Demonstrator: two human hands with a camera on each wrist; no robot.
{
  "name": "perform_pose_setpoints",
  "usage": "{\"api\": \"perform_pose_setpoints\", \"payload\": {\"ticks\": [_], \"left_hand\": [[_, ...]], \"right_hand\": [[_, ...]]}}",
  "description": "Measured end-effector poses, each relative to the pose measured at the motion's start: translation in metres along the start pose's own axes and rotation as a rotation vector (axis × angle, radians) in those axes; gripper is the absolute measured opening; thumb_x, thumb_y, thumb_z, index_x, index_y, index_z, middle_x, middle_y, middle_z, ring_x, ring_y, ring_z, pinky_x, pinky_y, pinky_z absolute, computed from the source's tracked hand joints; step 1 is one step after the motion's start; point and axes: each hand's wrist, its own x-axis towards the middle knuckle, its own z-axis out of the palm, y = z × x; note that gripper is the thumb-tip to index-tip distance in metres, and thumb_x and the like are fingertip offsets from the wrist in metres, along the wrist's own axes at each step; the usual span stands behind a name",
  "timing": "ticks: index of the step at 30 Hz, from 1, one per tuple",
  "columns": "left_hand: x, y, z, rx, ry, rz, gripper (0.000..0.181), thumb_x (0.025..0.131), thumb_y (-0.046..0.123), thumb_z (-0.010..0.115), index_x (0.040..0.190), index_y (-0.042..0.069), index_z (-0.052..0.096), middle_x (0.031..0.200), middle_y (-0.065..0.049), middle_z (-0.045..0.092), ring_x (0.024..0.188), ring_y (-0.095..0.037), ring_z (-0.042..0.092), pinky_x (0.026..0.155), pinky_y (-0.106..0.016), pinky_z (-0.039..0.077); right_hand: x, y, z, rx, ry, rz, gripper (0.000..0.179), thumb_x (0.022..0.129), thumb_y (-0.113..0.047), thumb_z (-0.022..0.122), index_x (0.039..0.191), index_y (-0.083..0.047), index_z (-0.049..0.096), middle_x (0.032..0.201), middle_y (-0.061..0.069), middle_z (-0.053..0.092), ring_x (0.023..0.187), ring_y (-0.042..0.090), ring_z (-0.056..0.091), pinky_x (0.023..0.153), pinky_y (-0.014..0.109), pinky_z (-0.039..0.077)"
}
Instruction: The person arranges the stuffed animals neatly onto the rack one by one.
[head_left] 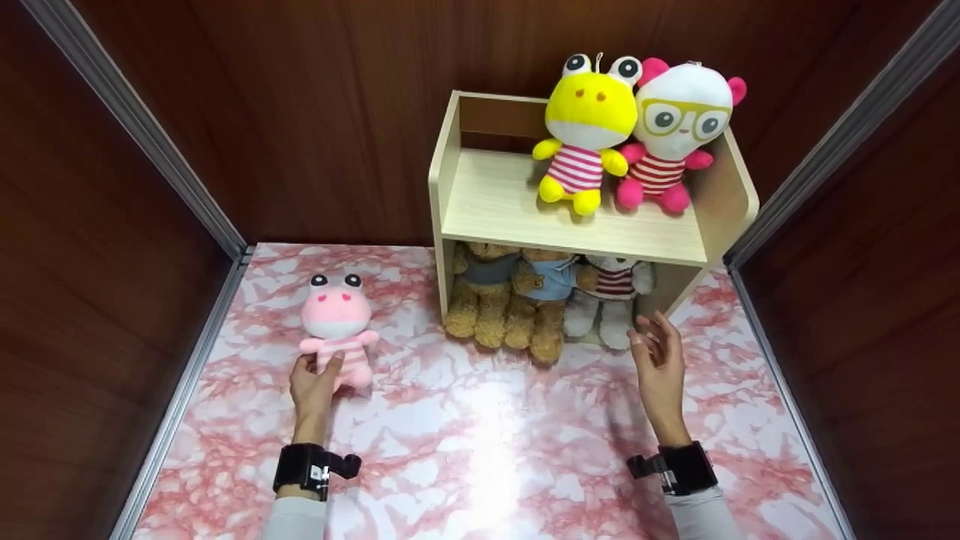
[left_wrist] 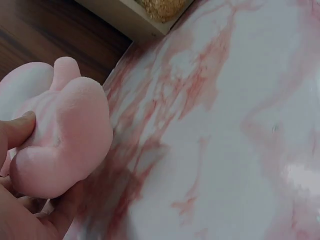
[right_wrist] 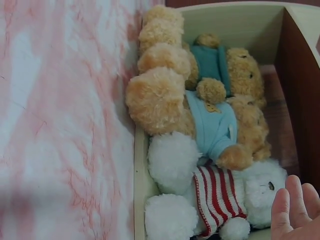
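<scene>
A pink plush frog-like toy (head_left: 337,315) in a striped body is gripped at its lower body by my left hand (head_left: 313,384), thumb in front. In the left wrist view the fingers curl under the pink plush toy (left_wrist: 82,135). My right hand (head_left: 660,360) holds nothing, its fingers loosely bent, near the lower right side of the wooden shelf (head_left: 570,244). Closest to that hand is a white plush bear (right_wrist: 172,160) in a red-striped top, sitting in the lower compartment.
On the upper shelf sit a yellow plush frog (head_left: 591,112) and a pink-and-white plush panda (head_left: 684,112) with glasses. Two brown teddy bears (head_left: 480,300) share the lower compartment with the white one. Dark wood panels (head_left: 322,112) enclose the marbled surface (head_left: 420,450).
</scene>
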Motion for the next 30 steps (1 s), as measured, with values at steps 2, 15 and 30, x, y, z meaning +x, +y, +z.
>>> {"api": "perform_pose_setpoints", "payload": {"ticks": [2, 15, 30], "left_hand": [[-0.003, 0.004, 0.003, -0.055, -0.017, 0.009, 0.055, 0.097, 0.027, 0.074, 0.137, -0.005, 0.053, 0.13, -0.024, 0.058, 0.11, -0.029, 0.057, 0.081, -0.027, 0.054], [-0.033, 0.022, 0.028, -0.235, -0.149, 0.109, 0.055, 0.094, 0.024, 0.079, 0.138, 0.003, 0.055, 0.129, -0.018, 0.062, 0.112, -0.023, 0.059, 0.088, -0.023, 0.05], [-0.067, 0.04, 0.074, -0.278, -0.344, 0.251, 0.047, 0.084, 0.005, 0.086, 0.123, 0.001, 0.061, 0.107, -0.007, 0.065, 0.098, -0.022, 0.062, 0.085, -0.028, 0.052]], "right_hand": [[-0.001, 0.001, 0.001, 0.005, -0.002, -0.007, 0.052, 0.103, 0.001, 0.057, 0.152, 0.008, 0.038, 0.141, 0.031, 0.052, 0.119, 0.017, 0.062, 0.101, 0.02, 0.048], [-0.009, 0.005, 0.018, 0.023, -0.059, 0.03, 0.04, 0.103, 0.001, 0.058, 0.142, 0.009, 0.052, 0.136, 0.015, 0.06, 0.115, 0.017, 0.065, 0.097, 0.023, 0.053], [-0.022, 0.005, 0.061, 0.018, -0.188, 0.071, 0.034, 0.104, -0.005, 0.061, 0.136, 0.004, 0.06, 0.136, 0.023, 0.061, 0.119, 0.035, 0.062, 0.097, 0.024, 0.051]]}}
